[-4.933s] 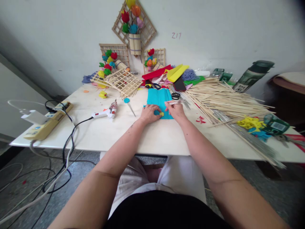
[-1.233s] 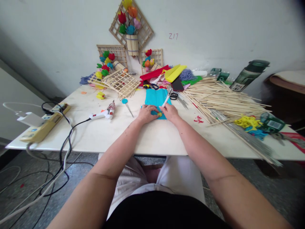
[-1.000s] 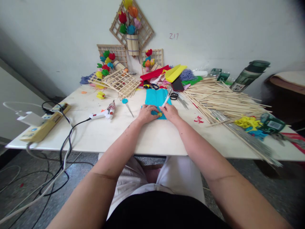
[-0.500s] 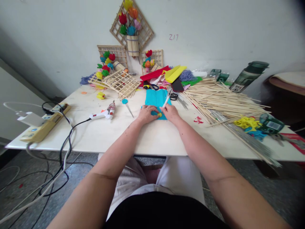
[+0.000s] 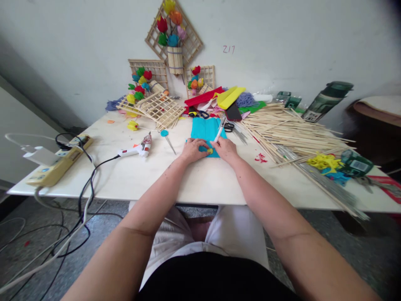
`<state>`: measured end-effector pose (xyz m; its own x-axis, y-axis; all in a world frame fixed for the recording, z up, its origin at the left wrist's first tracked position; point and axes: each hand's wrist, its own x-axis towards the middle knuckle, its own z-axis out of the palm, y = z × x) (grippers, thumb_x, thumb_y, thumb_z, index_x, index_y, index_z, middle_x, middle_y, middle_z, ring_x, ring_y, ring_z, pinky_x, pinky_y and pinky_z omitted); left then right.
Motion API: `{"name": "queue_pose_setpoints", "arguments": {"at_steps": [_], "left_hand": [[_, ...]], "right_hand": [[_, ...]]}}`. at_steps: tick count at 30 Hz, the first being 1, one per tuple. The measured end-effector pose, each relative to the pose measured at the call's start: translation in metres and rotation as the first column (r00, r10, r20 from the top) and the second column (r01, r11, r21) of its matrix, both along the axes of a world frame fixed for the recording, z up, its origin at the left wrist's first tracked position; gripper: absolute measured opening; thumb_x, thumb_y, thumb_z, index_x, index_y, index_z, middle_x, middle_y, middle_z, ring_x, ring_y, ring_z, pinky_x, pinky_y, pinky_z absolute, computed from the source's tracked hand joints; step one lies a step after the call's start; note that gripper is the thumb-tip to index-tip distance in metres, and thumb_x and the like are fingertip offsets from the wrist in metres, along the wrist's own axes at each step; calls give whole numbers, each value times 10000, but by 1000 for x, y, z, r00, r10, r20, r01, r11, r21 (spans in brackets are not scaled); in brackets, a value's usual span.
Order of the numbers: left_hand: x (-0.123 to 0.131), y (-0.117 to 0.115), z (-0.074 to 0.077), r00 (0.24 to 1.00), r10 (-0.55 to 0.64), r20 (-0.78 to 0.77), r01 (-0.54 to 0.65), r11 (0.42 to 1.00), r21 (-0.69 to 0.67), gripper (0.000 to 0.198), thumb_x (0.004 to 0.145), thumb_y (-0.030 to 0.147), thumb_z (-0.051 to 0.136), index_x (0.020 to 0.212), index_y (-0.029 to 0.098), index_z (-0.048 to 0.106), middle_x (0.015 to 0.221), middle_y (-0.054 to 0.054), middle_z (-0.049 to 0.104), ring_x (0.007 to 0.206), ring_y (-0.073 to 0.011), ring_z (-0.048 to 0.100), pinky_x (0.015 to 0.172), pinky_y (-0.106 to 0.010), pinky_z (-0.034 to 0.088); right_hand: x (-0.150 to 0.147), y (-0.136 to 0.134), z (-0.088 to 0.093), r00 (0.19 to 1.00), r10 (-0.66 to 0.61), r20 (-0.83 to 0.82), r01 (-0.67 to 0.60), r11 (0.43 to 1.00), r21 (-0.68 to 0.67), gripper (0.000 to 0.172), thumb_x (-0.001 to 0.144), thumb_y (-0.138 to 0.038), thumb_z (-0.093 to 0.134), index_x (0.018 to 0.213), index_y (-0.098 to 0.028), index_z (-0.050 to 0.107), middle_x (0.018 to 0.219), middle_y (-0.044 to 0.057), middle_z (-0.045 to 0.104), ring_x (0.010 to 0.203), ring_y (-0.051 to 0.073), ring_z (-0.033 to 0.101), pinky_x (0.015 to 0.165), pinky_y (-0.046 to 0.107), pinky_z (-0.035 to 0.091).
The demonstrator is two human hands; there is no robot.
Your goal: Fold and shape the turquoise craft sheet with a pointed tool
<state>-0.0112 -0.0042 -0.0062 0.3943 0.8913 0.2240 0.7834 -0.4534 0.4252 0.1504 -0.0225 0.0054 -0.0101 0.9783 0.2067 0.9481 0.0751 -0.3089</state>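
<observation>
A sheet of turquoise crepe paper (image 5: pixel 205 127) lies on the table in front of me. My left hand (image 5: pixel 194 150) rests on its lower left part, fingers curled and pressing beside a small yellow round piece (image 5: pixel 210 151). In my right hand (image 5: pixel 226 149) is a white pen (image 5: pixel 220 129), tilted with its upper end away from me. The fingers of that hand hide its lower end, close to the yellow piece. Black-handled scissors (image 5: pixel 229 127) lie just beyond my right hand.
A white glue gun (image 5: pixel 138 149) and a pointed tool with a blue disc (image 5: pixel 164 133) lie to the left. Wooden sticks (image 5: pixel 291 129) are heaped at the right. A power strip (image 5: pixel 59 165) with cables sits at the left edge. Lattice panels (image 5: pixel 156 109) stand behind.
Both hands stay at almost the same place on the turquoise paper. The view has shifted very slightly; nothing has clearly been taken hold of or let go.
</observation>
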Motion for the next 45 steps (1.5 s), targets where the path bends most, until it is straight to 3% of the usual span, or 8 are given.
{"name": "queue_pose_setpoints", "arguments": {"at_steps": [31, 41, 45], "left_hand": [[1, -4, 5, 1000, 9, -3, -9, 1000, -10, 258, 702, 447, 642, 917, 311, 686, 1223, 55, 580, 1150, -258, 432, 976, -414, 336], [1, -3, 4, 1000, 10, -5, -10, 1000, -9, 264, 697, 437, 646, 925, 310, 685, 1222, 61, 580, 1149, -252, 434, 990, -396, 329], [2, -3, 3, 1000, 13, 0, -13, 1000, 0, 263, 700, 453, 641, 908, 298, 684, 1213, 56, 589, 1145, -253, 437, 989, -393, 331]], "right_hand": [[1, -1, 2, 999, -28, -37, 27, 999, -40, 370, 834, -499, 425, 888, -216, 656, 877, 59, 693, 830, 193, 609, 636, 265, 379], [1, -3, 4, 963, 7, -270, -11, 1000, -12, 319, 799, -465, 489, 835, -200, 664, 765, 24, 692, 760, 163, 612, 601, 232, 395], [3, -5, 4, 958, 45, -283, -49, 999, -8, 317, 784, -469, 512, 816, -194, 668, 740, 23, 686, 727, 158, 608, 584, 229, 391]]}}
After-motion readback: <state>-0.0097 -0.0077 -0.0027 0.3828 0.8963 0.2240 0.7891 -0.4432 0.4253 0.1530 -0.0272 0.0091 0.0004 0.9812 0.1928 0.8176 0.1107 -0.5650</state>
